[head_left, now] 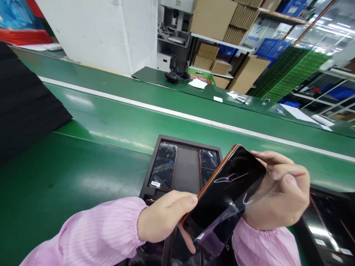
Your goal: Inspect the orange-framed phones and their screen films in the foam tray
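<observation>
My left hand grips the lower left edge of a smartphone with an orange frame and a dark, glossy screen. The phone is tilted, held above a black tray. A clear protective film with a small white label hangs partly off the screen's lower right side. My right hand, at the phone's upper right, has its fingers closed on the film. Below, the tray holds several phones, among them one with a white label and another beside an unfilled slot.
At the right edge stands a second black tray of phones. A black stack rises at the left on the green bench. Beyond the white strip lie papers and small items. Shelves with cartons and green crates stand behind.
</observation>
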`<state>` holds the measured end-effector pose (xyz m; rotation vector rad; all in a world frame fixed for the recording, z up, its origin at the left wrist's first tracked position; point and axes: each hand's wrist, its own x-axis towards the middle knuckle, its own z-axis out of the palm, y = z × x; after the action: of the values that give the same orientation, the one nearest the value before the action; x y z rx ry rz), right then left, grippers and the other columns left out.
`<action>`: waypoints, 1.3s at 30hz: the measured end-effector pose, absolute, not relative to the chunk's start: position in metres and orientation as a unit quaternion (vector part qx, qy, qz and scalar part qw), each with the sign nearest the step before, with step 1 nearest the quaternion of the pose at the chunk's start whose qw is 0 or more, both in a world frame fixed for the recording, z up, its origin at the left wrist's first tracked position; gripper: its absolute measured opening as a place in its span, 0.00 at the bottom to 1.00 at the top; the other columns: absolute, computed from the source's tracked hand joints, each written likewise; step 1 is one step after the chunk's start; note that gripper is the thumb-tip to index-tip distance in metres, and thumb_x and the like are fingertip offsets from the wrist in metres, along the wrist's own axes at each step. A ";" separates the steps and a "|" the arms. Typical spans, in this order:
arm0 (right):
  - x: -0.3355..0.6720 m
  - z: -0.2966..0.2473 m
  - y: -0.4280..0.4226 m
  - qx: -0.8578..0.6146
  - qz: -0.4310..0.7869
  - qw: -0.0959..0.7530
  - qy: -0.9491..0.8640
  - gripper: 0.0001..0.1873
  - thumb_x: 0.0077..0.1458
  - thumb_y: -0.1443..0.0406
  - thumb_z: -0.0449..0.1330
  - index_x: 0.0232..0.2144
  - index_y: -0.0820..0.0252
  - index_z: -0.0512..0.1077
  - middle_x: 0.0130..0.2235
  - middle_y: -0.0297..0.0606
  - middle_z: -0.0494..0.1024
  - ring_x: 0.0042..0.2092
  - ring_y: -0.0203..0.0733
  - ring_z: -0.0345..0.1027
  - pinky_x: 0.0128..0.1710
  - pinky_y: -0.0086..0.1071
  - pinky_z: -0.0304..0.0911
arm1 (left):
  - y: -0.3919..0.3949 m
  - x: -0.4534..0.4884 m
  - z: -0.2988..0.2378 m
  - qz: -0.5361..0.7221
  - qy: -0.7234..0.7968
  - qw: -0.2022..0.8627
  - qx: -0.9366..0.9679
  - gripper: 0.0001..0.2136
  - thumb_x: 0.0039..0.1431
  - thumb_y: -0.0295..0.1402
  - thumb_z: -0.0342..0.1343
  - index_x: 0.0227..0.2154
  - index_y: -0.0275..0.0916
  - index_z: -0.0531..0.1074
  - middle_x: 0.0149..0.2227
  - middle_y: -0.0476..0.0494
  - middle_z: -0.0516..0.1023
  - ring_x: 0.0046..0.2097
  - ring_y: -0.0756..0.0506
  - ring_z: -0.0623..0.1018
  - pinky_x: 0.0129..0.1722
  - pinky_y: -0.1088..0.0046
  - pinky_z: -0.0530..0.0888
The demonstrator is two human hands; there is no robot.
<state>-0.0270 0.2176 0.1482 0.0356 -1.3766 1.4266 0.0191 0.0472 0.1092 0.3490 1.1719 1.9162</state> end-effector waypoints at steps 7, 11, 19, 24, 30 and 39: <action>-0.025 0.150 0.222 0.030 0.593 0.545 -0.592 0.06 0.41 0.68 0.48 0.17 0.55 0.60 0.26 0.39 0.73 0.32 0.48 0.70 0.35 0.45 0.63 | 0.047 0.020 0.108 0.767 0.460 0.430 0.119 0.26 0.56 0.57 0.51 0.28 0.35 0.66 0.26 0.47 0.73 0.20 0.53 0.75 0.20 0.83 0.70; -0.023 0.150 0.222 0.036 0.602 0.534 -0.593 0.06 0.42 0.68 0.48 0.17 0.55 0.61 0.27 0.40 0.74 0.33 0.49 0.70 0.37 0.45 0.62 | 0.046 0.020 0.109 0.768 0.454 0.434 0.123 0.25 0.58 0.56 0.50 0.28 0.34 0.68 0.26 0.46 0.74 0.20 0.53 0.75 0.20 0.83 0.70; -0.023 0.148 0.224 0.035 0.622 0.509 -0.594 0.06 0.43 0.68 0.48 0.19 0.57 0.61 0.29 0.42 0.75 0.34 0.49 0.71 0.37 0.44 0.62 | 0.046 0.023 0.104 0.788 0.416 0.433 0.139 0.21 0.63 0.50 0.48 0.30 0.35 0.71 0.23 0.47 0.73 0.19 0.51 0.75 0.19 0.81 0.65; -0.022 0.148 0.224 0.036 0.626 0.500 -0.597 0.06 0.44 0.69 0.48 0.19 0.57 0.61 0.29 0.41 0.75 0.35 0.49 0.71 0.37 0.44 0.63 | 0.046 0.025 0.102 0.790 0.411 0.434 0.135 0.20 0.64 0.49 0.47 0.30 0.35 0.70 0.24 0.47 0.74 0.19 0.51 0.75 0.21 0.80 0.68; -0.022 0.148 0.226 0.038 0.634 0.472 -0.612 0.07 0.44 0.71 0.47 0.19 0.57 0.61 0.29 0.39 0.75 0.35 0.45 0.72 0.39 0.42 0.63 | 0.046 0.026 0.103 0.793 0.408 0.431 0.139 0.20 0.65 0.46 0.45 0.32 0.35 0.73 0.23 0.46 0.76 0.20 0.50 0.76 0.19 0.80 0.66; -0.020 0.145 0.228 0.032 0.639 0.452 -0.622 0.07 0.48 0.69 0.48 0.21 0.58 0.62 0.32 0.40 0.75 0.37 0.46 0.71 0.41 0.43 0.62 | 0.047 0.020 0.105 0.794 0.385 0.446 0.152 0.16 0.55 0.44 0.51 0.30 0.34 0.73 0.25 0.44 0.76 0.21 0.50 0.75 0.22 0.78 0.71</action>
<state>-0.0203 0.2275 0.1453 0.0798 -1.5358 1.5792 0.0198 0.0467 0.1045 0.3766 0.9525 1.9658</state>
